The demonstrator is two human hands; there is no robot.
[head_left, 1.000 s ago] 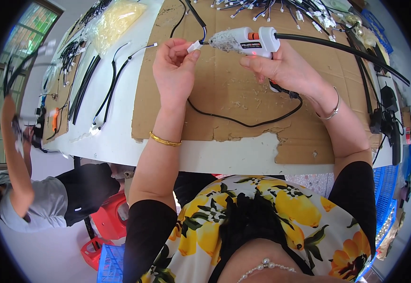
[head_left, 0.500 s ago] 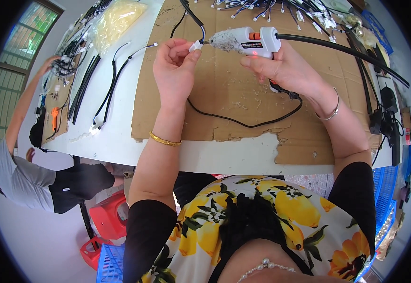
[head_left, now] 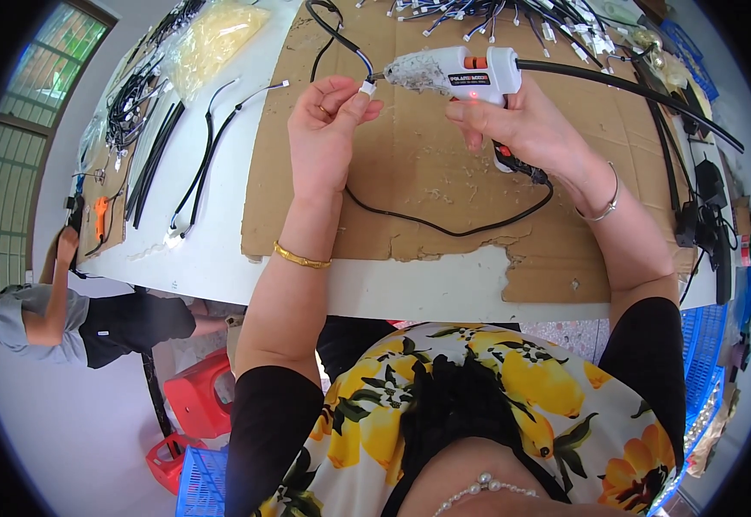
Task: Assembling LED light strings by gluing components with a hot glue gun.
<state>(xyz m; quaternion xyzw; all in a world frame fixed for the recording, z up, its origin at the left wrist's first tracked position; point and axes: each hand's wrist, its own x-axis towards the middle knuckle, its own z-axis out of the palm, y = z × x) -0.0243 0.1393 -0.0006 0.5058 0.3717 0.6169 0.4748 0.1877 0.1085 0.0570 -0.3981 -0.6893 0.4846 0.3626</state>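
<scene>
Between thumb and fingers, my left hand (head_left: 330, 121) pinches a small white connector (head_left: 367, 87) at the end of a dark cable (head_left: 341, 39). My right hand (head_left: 522, 125) is wrapped round the handle of a white hot glue gun (head_left: 457, 73), whose body is smeared with grey residue near the front. The gun's nozzle points left and meets the wires right at the connector; whether it touches them I cannot tell. A long black glue stick (head_left: 634, 84) runs out of the gun's back. From the handle, a black power cord (head_left: 453, 231) loops over the cardboard.
Brown cardboard (head_left: 427, 189) with glue strands covers much of the white table (head_left: 375, 284). Wires with white connectors (head_left: 496, 17) heap at the far edge. Two cables (head_left: 207, 155) and black sticks (head_left: 153, 164) lie left. A person (head_left: 39, 319) stands beyond the table's left end, near an orange glue gun (head_left: 100, 215).
My left hand has turned slightly and shifted right with the connector. The glue gun has moved a little right. The person at left has drawn an arm back from the wires.
</scene>
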